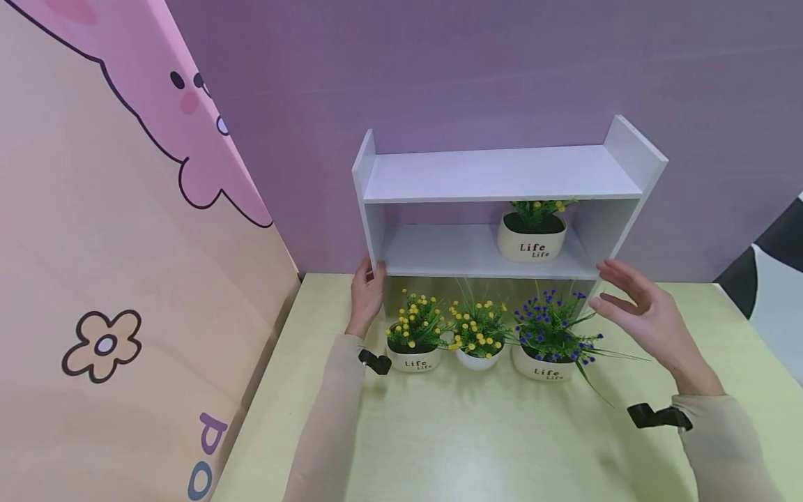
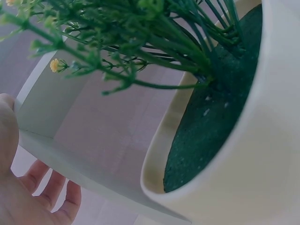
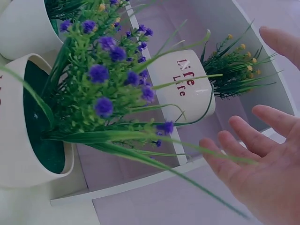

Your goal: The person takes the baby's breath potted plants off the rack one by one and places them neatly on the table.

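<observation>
A white two-tier shelf point(image 1: 489, 268) stands against the purple wall. My left hand point(image 1: 366, 296) holds its left side panel low down, thumb toward the inner side and fingers outside. My right hand point(image 1: 649, 321) is beside the right side panel, fingers spread, holding nothing. On the shelf's lower board sits a white pot point(image 1: 532, 245) with yellow flowers, lettered "Life". In front, a lettered pot of yellow flowers point(image 1: 414, 359), a smaller white pot of yellow flowers point(image 1: 478, 361) and a lettered pot of purple-blue flowers point(image 1: 544, 366) stand in a row on the table.
The pale table point(image 1: 439, 439) extends toward me. At the left rises a beige wall panel point(image 1: 157, 279) with cartoon drawings. A black and white chair point(image 1: 774, 279) stands beyond the table's right edge. Long grass blades point(image 3: 201, 187) reach from the purple-flower pot toward my right hand.
</observation>
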A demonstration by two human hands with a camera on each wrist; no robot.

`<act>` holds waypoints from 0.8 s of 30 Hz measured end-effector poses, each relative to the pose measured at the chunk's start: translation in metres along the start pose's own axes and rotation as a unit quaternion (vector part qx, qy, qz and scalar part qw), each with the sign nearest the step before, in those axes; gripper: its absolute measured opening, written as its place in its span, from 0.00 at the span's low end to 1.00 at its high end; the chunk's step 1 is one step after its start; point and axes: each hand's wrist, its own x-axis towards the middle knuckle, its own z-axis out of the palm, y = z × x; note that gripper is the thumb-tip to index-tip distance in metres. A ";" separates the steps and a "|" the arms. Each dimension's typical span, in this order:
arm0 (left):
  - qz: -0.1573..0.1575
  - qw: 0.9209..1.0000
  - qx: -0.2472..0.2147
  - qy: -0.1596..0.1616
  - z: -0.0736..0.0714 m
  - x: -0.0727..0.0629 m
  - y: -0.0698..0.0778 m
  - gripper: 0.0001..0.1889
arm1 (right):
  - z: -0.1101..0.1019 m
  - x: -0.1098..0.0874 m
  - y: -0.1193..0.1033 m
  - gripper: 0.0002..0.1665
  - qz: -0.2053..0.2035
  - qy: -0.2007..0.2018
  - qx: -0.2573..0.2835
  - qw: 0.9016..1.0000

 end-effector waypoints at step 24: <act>0.001 1.000 0.003 -0.003 0.000 0.000 0.000 0.28 | -0.006 0.029 -0.025 0.46 0.048 0.016 -0.052 0.997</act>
